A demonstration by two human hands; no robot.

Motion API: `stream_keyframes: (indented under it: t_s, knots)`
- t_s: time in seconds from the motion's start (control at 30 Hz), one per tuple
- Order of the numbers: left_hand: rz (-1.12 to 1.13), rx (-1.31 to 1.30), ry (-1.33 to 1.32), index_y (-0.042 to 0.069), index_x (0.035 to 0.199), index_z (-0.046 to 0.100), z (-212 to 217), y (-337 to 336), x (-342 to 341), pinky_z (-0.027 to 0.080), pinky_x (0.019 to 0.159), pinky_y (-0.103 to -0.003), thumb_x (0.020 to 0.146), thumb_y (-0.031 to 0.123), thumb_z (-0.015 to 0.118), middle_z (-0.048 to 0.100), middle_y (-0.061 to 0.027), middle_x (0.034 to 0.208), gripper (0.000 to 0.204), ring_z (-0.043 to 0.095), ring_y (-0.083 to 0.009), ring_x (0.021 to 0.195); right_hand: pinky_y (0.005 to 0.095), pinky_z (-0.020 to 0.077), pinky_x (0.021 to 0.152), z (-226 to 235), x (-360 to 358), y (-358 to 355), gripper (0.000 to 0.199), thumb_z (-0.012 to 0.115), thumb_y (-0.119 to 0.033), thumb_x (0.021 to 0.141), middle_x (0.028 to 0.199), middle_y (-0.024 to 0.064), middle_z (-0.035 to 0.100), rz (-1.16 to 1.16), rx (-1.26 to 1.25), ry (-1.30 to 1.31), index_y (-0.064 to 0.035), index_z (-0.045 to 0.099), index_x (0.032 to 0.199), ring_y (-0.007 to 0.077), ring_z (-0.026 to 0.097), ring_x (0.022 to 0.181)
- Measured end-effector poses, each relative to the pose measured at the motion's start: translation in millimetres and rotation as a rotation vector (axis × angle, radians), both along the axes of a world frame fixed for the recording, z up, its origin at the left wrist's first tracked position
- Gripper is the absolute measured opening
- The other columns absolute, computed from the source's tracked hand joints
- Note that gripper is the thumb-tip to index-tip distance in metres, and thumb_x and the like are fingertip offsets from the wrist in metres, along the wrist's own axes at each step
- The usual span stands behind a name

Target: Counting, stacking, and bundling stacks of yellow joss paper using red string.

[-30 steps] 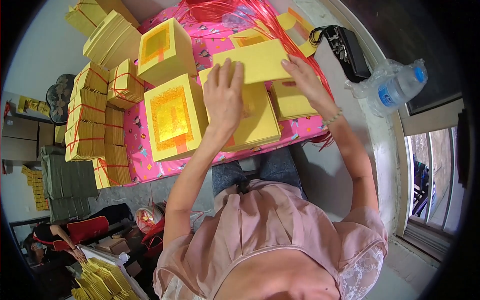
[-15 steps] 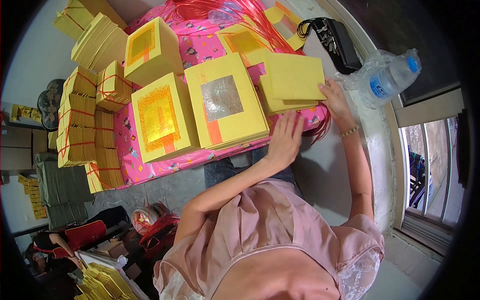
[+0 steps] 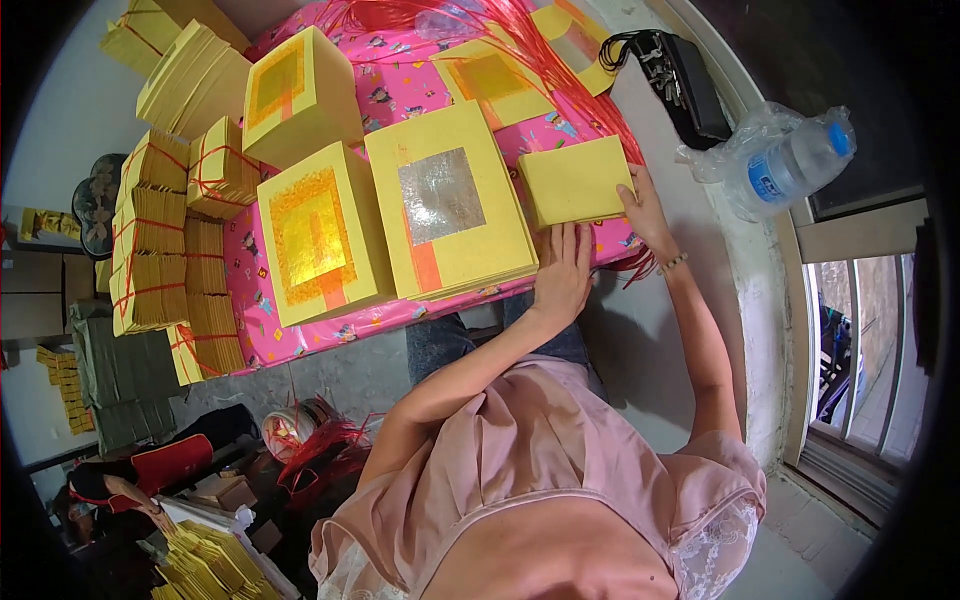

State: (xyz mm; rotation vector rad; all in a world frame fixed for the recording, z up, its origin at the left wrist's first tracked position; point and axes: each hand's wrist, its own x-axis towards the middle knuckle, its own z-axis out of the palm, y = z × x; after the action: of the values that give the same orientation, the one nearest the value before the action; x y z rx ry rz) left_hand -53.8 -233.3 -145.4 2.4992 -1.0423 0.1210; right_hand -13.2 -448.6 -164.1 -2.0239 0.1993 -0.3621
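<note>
A small stack of plain yellow paper [image 3: 575, 178] lies near the right end of the pink-covered table. My right hand [image 3: 645, 208] grips its right edge, thumb at the top corner; the undersides of the fingers are hidden. Against the near edge rests my left hand [image 3: 563, 272], fingers stretched out, holding nothing. Just left of the small stack is a taller pile of yellow paper with a silver square [image 3: 442, 190]. Beside that stands another pile with a gold foil square [image 3: 312, 238].
Bundles of yellow paper tied with red string [image 3: 150, 235] stack up at the table's left end. Loose red strings [image 3: 525, 48] trail across the back. On the right ledge are a black pouch with keys [image 3: 680, 90] and a bagged water bottle [image 3: 790, 170]. Another person [image 3: 130, 485] works at lower left.
The upper yellow sheets, earlier raised and askew, now lie down evenly on the small stack. My right hand has come down with them, and my left hand has shifted slightly left.
</note>
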Motion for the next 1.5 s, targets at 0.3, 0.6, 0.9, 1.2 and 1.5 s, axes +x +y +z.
stream_keyframes:
  t_s: [0.3, 0.6, 0.9, 1.2, 1.5]
  knots:
    - [-0.069, -0.116, 0.105, -0.003, 0.144, 0.030, 9.2, 7.1, -5.5, 0.034, 0.106, -0.054, 0.070, 0.015, 0.077, 0.027, -0.0285, 0.146, 0.090, 0.027, -0.0450, 0.135, 0.0462, 0.0479, 0.086, 15.7, -6.5, 14.8, 0.033, 0.049, -0.005, 0.093, 0.114, 0.0236, 0.060, -0.066, -0.191, -0.039, -0.0008, 0.040, 0.125, 0.0419, 0.061, 0.105]
    - [0.009, -0.086, 0.037, -0.004, 0.147, 0.024, 17.0, 0.9, 7.6, 0.023, 0.114, -0.053, 0.077, 0.025, 0.073, 0.021, -0.0310, 0.149, 0.090, 0.017, -0.0497, 0.140, 0.0488, 0.0469, 0.086, 23.5, -10.1, 21.6, 0.032, 0.047, -0.007, 0.094, 0.113, 0.0259, 0.060, -0.073, -0.224, -0.032, 0.0007, 0.039, 0.124, 0.0453, 0.058, 0.105]
    - [0.079, 0.142, -0.098, 0.000, 0.146, 0.030, 4.2, -8.0, 9.0, 0.023, 0.112, -0.057, 0.080, 0.030, 0.066, 0.030, -0.0306, 0.145, 0.081, 0.026, -0.0489, 0.136, 0.0487, 0.0442, 0.089, 30.1, -12.0, 21.9, 0.042, 0.052, -0.011, 0.093, 0.116, 0.0269, 0.054, -0.084, -0.485, -0.030, 0.0038, 0.040, 0.130, 0.0449, 0.053, 0.107]
    - [0.070, 0.385, -0.293, 0.000, 0.143, 0.037, -1.7, -11.9, 12.0, 0.019, 0.113, -0.057, 0.091, 0.025, 0.046, 0.037, -0.0307, 0.142, 0.058, 0.030, -0.0485, 0.136, 0.0454, 0.0415, 0.094, 37.3, -19.6, 39.0, 0.048, 0.060, -0.015, 0.090, 0.121, 0.0218, 0.048, -0.103, -0.720, -0.004, 0.0047, 0.044, 0.131, 0.0397, 0.048, 0.110]
    - [0.061, 0.115, -0.125, -0.006, 0.139, 0.038, 2.2, -14.3, 11.7, 0.018, 0.115, -0.055, 0.083, 0.022, 0.056, 0.038, -0.0306, 0.139, 0.066, 0.026, -0.0483, 0.137, 0.0447, 0.0416, 0.092, 26.0, -18.2, 28.9, 0.044, 0.060, -0.016, 0.090, 0.118, 0.0199, 0.049, -0.049, -0.717, -0.085, 0.0028, 0.048, 0.127, 0.0380, 0.049, 0.109]
